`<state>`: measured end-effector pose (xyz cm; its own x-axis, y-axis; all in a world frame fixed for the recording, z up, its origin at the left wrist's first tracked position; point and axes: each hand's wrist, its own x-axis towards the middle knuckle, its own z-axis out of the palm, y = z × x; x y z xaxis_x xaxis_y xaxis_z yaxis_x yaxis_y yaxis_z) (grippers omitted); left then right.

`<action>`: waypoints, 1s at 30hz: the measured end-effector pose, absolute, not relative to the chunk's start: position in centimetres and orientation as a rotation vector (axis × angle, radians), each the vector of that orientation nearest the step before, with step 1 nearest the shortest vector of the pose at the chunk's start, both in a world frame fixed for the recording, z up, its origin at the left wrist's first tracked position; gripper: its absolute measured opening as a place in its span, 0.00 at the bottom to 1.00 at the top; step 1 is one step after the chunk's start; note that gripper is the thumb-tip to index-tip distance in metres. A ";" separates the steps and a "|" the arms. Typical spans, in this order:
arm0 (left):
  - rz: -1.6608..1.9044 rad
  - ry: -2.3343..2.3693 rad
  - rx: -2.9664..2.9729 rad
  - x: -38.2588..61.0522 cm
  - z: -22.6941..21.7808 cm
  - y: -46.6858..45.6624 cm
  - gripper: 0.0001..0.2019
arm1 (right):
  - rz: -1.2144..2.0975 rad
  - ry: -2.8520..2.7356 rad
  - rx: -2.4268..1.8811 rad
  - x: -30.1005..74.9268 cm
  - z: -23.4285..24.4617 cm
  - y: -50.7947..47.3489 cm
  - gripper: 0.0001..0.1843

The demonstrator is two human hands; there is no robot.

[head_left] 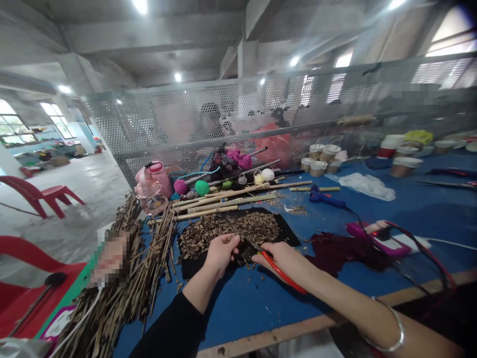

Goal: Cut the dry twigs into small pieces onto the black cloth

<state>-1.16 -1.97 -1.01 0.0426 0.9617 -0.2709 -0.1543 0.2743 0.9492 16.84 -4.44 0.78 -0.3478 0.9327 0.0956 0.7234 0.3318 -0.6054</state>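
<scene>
My left hand (222, 250) is closed in a pinch over the near edge of a black tray (286, 233) heaped with brown chopped bits (231, 229); what it holds is too small to name. My right hand (280, 257) is wrapped round red-handled scissors (278, 268), whose dark blades point up and left toward the left hand's fingers. A thin dark twig (233, 226) lies across the heap near the blades. Both hands hover just above the blue table (253, 303).
A pile of dry brown sticks (122, 278) lies at the left. Bamboo lengths (223, 201), a pink jug (152, 186), coloured balls, a blue glue gun (324, 197), a pink tool (368, 233) with cables and paper cups (320, 159) fill the table. A perforated screen (261, 114) with people behind it; red chairs left.
</scene>
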 end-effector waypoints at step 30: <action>1.159 1.033 0.671 -0.3 -0.3 -2.6 0.03 | 0.181 -2.379 -1.538 16.7 0.6 -4.5 0.31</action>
<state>-0.33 -2.61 -0.27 0.0556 0.9518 -0.3018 -0.4090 0.2974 0.8627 16.65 -4.50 0.61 -0.3808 0.9065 0.1823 0.8686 0.4183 -0.2658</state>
